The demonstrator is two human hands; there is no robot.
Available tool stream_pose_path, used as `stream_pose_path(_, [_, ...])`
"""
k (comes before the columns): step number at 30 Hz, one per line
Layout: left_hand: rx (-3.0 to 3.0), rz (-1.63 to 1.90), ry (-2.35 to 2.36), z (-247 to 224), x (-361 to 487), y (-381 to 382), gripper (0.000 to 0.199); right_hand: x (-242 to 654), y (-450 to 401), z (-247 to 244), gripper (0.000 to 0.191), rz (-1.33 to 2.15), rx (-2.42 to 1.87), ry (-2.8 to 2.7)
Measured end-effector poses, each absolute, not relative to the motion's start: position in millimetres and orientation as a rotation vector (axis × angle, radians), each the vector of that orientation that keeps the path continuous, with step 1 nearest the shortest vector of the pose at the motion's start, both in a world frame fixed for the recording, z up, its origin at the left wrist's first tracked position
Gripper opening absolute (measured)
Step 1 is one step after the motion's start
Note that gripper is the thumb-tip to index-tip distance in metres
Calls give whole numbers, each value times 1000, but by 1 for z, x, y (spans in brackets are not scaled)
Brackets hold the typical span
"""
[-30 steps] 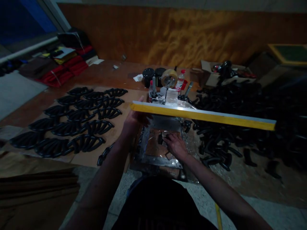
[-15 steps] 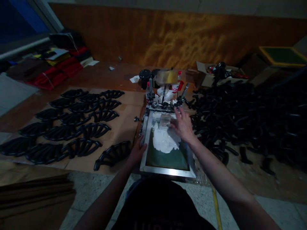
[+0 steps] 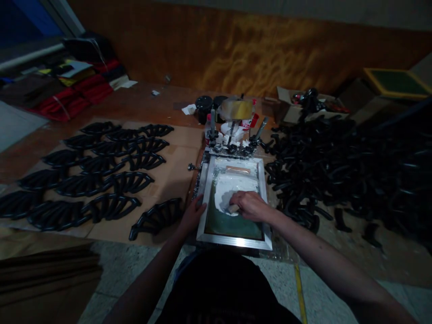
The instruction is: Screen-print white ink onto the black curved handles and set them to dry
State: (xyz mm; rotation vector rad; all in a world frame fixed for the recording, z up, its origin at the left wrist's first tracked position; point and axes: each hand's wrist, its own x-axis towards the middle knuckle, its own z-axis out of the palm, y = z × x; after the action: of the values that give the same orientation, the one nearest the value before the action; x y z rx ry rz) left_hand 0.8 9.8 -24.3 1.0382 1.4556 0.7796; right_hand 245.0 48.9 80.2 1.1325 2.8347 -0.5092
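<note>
Gripping a squeegee point(image 3: 234, 208) in white ink, right hand point(image 3: 249, 204) closed, left hand point(image 3: 193, 215) flat on screen frame point(image 3: 232, 240), no legible writing.

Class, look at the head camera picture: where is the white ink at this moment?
The white ink lies on the mesh of the metal-framed screen at centre, just beyond the right hand, with the left hand on the frame's left edge.

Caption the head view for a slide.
Right hand drags a squeegee through white ink on a framed screen, left hand steadying the frame.
</note>
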Motion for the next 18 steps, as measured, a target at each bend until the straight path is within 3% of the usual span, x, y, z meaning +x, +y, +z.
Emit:
stream_pose_path(5, [1057,792,1442,-21,2,8,64,241,39,61,24,-269,1267,2910])
stream_pose_path(9, [1044,789,1447,-16,4,6,65,244,26,50,27,-366,1164,2973])
stream_pose_path(15, [1061,817,1447,30,0,9,72,235,96,95,50,-329,1828,2750])
stream_pose_path(18, [1132,892,1475,64,-2,16,65,264,130,117,50,-267,2146,2690])
